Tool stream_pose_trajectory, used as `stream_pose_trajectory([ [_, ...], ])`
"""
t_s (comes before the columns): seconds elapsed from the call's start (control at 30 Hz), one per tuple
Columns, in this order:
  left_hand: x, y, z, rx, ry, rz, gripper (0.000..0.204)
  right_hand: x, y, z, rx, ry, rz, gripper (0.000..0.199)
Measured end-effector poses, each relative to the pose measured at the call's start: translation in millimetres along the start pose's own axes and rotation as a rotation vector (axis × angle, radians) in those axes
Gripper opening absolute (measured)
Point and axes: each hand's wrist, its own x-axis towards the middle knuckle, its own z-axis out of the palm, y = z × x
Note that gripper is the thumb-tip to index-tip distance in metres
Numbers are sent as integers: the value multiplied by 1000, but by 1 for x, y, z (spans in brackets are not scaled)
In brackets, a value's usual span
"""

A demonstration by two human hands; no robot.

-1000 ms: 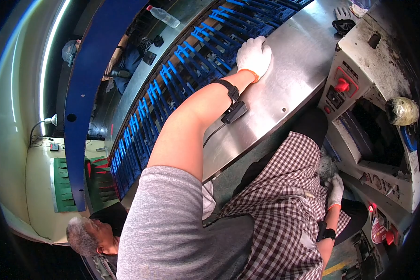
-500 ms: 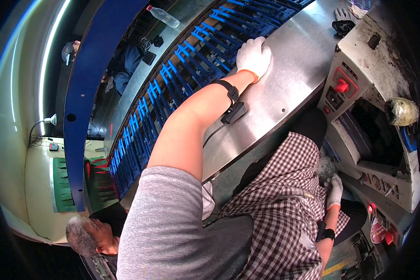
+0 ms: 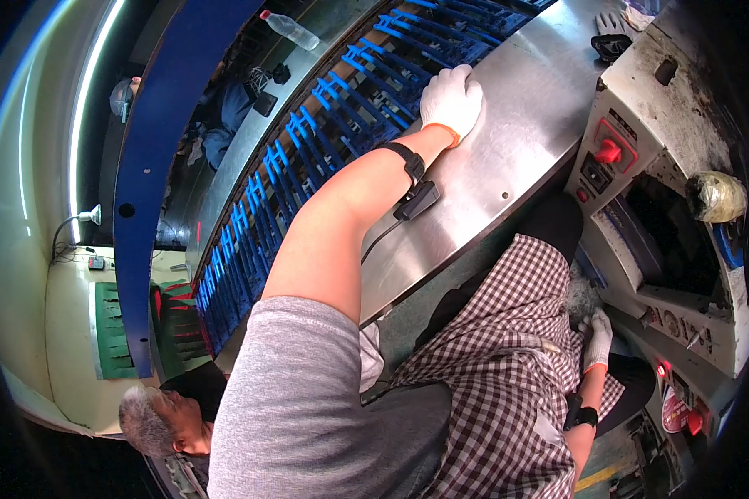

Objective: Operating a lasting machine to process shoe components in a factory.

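My left hand (image 3: 452, 101), in a white knit glove with an orange cuff, rests on the far edge of a stainless steel table (image 3: 508, 125). Its fingers curl downward, and whatever may be under them is hidden. Just beyond it runs a row of blue slatted bars (image 3: 324, 108). My right hand (image 3: 597, 334), gloved the same way, lies low by my lap with fingers loosely extended. It is beside the checkered apron (image 3: 491, 333) and close to a greyish, blurred thing (image 3: 582, 301) that I cannot make out. Black straps with small devices sit on both wrists.
A worn machine housing (image 3: 641, 108) with a red rotary switch (image 3: 609, 151) stands at the right. Past the bars lies a plastic bottle (image 3: 291, 30). A blue beam (image 3: 146, 166) crosses the left side. One person (image 3: 162, 420) is at lower left, another (image 3: 125, 98) behind the beam.
Both my hands stay where they were. The head of the person behind the blue beam has shifted slightly.
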Motion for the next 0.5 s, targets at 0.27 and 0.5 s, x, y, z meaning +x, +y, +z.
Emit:
stream_pose_trajectory([
  [0.27, 1, -1, 0, -2, 7, 6, 37, 2, 2, -1, 1, -9, -9, 36],
  [0.5, 0, 0, 0, 2, 9, 9, 37, 1, 2, -1, 7, 4, -7, 35],
])
